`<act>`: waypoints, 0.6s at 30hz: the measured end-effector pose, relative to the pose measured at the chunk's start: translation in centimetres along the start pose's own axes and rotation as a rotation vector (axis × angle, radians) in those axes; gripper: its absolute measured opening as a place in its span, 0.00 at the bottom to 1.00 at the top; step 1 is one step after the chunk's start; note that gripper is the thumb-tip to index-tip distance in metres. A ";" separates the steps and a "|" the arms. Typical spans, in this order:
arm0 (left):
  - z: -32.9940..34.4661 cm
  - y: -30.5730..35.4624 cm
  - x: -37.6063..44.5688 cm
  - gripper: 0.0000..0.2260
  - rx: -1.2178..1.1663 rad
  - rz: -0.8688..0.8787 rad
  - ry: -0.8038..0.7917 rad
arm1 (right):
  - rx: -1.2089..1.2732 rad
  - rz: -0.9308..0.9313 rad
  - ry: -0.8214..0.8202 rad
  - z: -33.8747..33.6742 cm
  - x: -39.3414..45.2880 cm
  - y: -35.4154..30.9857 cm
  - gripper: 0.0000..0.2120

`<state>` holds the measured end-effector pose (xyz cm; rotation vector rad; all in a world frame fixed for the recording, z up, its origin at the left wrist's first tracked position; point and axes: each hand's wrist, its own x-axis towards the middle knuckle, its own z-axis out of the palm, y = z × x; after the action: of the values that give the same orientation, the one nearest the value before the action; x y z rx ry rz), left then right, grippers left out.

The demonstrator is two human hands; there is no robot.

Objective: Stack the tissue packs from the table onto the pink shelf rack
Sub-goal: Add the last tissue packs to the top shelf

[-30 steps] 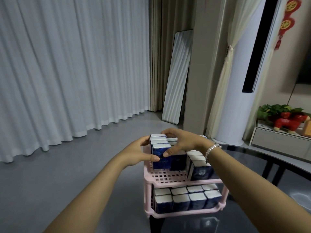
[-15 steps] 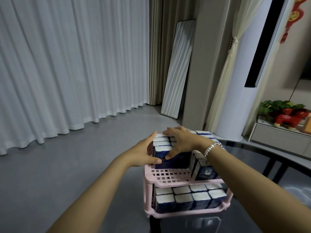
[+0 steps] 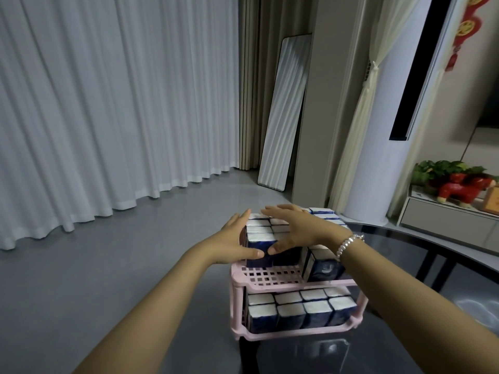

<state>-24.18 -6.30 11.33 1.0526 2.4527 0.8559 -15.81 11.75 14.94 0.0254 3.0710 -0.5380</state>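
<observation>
A pink plastic two-tier shelf rack with a perforated grid deck [image 3: 272, 276] stands in the lower centre of the frame on a dark glass-topped table [image 3: 421, 244]. Its lower tier is filled with a row of navy-and-white tissue packs [image 3: 299, 311], white ends facing up and forward. On the upper tier, a block of the same navy-and-white tissue packs [image 3: 260, 233] occupies the left and rear part of the deck; the front strip of the grid lies bare. A separate navy tissue pack [image 3: 322, 267] stands at the right front of the upper tier, tilted slightly, just beside the block.

The left hand [image 3: 232, 242] lies flat against the left side of the upper block, fingers straight and extended, thumb pressed on the front face of the nearest pack. The right hand [image 3: 299, 229] rests across the top of the block, fingers straight and spread, thumb touching the front face close to the left thumb. Neither hand curls round a pack; both are laid flat against the block. A silver beaded bracelet [image 3: 349, 242] sits on the right wrist.

Upper left of the frame: white pleated curtains [image 3: 108, 103] reaching a grey floor [image 3: 81, 265]. Centre: a tall leaning mirror [image 3: 283, 112]. Right: a white column-shaped air conditioner [image 3: 383, 130], and at the far right edge a red horse figurine [image 3: 459, 188] on a low cabinet.
</observation>
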 end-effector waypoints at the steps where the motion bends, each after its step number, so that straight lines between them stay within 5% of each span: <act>1: 0.1 0.2 -0.3 0.46 -0.011 0.008 0.022 | 0.015 0.000 0.016 -0.1 -0.4 0.1 0.43; 10: 4.1 5.3 -5.4 0.14 -0.208 0.272 0.477 | 0.136 -0.026 0.472 0.3 -9.4 0.5 0.16; 18: 13.7 10.7 -7.7 0.09 -0.376 0.333 0.363 | 0.302 0.140 0.638 4.8 -21.0 3.7 0.08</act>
<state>-6.23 -0.79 8.25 1.2641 2.2731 1.6692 5.40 13.40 9.72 0.5072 3.4928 -1.1800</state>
